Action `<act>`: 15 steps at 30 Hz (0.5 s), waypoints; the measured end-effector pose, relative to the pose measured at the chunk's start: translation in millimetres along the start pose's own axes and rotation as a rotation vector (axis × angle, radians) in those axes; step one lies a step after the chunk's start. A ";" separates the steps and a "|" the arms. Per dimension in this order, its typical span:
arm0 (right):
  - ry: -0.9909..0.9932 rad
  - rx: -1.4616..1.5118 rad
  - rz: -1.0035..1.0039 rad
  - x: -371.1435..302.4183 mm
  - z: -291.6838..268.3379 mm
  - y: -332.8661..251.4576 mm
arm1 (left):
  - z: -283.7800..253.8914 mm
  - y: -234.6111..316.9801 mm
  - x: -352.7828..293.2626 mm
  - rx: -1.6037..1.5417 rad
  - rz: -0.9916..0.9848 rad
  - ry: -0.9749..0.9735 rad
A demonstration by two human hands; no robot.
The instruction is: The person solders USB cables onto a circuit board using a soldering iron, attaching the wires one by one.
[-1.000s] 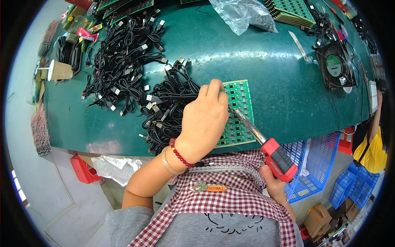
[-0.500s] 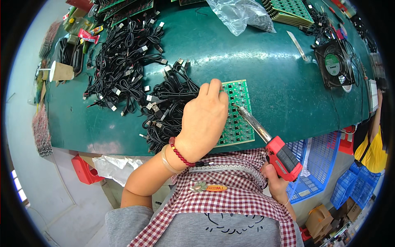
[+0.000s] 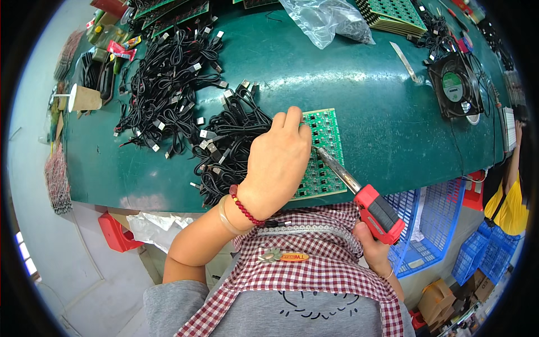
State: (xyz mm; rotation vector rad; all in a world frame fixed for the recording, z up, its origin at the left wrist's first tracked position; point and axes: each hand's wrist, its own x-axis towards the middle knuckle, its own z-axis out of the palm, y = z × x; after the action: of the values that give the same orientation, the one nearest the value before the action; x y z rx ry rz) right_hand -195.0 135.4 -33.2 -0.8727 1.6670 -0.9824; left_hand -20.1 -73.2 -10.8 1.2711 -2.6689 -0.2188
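Observation:
A green circuit board (image 3: 324, 147) lies near the front edge of the green table (image 3: 365, 101). My left hand (image 3: 279, 163) rests on its left part with fingers curled, fingertips pinched at something small I cannot make out. My right hand (image 3: 373, 249) grips the red handle of a soldering iron (image 3: 359, 194), below the table edge. The iron's metal shaft slants up and left, and its tip touches the board just right of my left fingers.
Piles of black cables (image 3: 168, 84) with metal plugs lie left of the board. At the back sit a clear plastic bag (image 3: 328, 21), stacked green boards (image 3: 396, 14) and a black fan (image 3: 456, 84). A blue basket (image 3: 426, 224) stands below the table; another person in yellow (image 3: 508, 202) is at right.
My left hand and the iron's tip shifted slightly on the board; the iron's handle dropped a little lower to the right. Nothing was picked up or let go.

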 end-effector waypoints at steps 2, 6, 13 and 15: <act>-0.001 -0.015 -0.014 -0.2 -0.3 0.3 | -0.6 1.0 1.0 0.001 -0.001 -0.017; 0.015 -0.012 -0.037 -1.1 0.5 4.6 | -0.1 1.6 1.7 0.019 0.008 -0.019; 0.021 0.186 -0.074 -3.8 -4.8 9.3 | -1.1 0.1 2.2 0.015 0.012 -0.026; 0.036 0.162 -0.047 -4.4 -3.3 9.9 | -0.4 0.4 2.0 0.017 0.009 -0.028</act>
State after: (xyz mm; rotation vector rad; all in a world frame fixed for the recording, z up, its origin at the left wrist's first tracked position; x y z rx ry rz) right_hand -198.0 144.1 -39.9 -0.7931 1.5781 -1.1547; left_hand -21.5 -74.6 -10.2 1.2704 -2.7048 -0.2146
